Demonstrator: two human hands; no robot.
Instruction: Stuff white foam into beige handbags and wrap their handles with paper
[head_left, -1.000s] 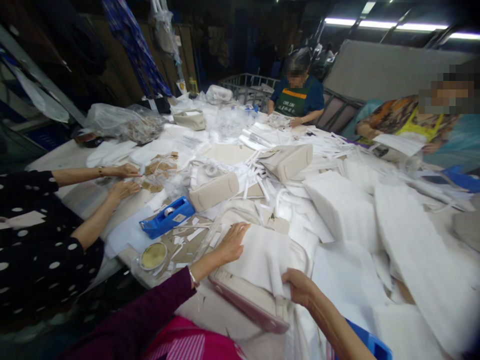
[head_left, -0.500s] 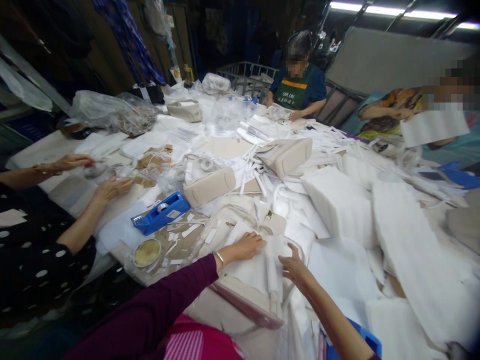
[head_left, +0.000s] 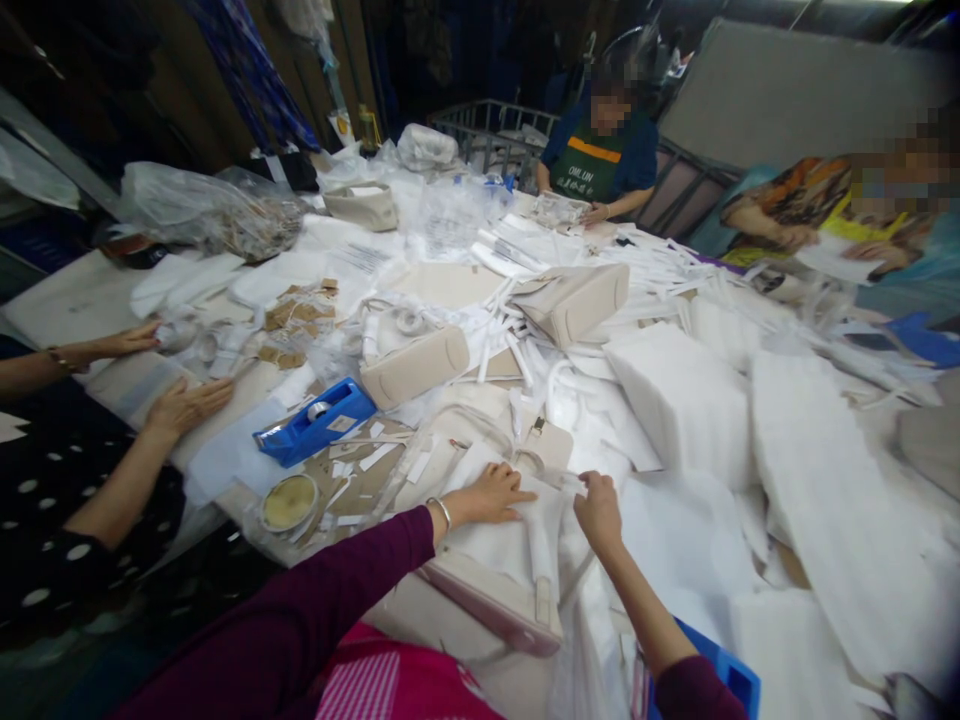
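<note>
A cream handbag (head_left: 487, 610) lies tilted in front of me, its base edge toward me. Pressed flat on the pale material over it is my left hand (head_left: 495, 494), fingers spread. To the right, my right hand (head_left: 598, 508) is closed in a pinch by the bag's upper corner. A thin whitish strip (head_left: 561, 477) runs into its fingertips; its exact kind is unclear. White foam wrapping (head_left: 540, 545) covers a strap down the bag's right side. Just beyond the hands is a flap with a dark metal clasp (head_left: 538, 428).
A blue tape dispenser (head_left: 315, 422) and a round tin (head_left: 289, 503) sit at left; another blue dispenser (head_left: 720, 665) is under my right forearm. Foam sheets (head_left: 679, 400) pile up at right. Other bags (head_left: 574, 305) lie ahead. A co-worker's hands (head_left: 184, 408) work at left; two people are across.
My right hand has moved slightly up and its open fingers have closed in a pinch. My left hand stays on the bag, fingers more spread. The co-worker across right has lowered a white sheet.
</note>
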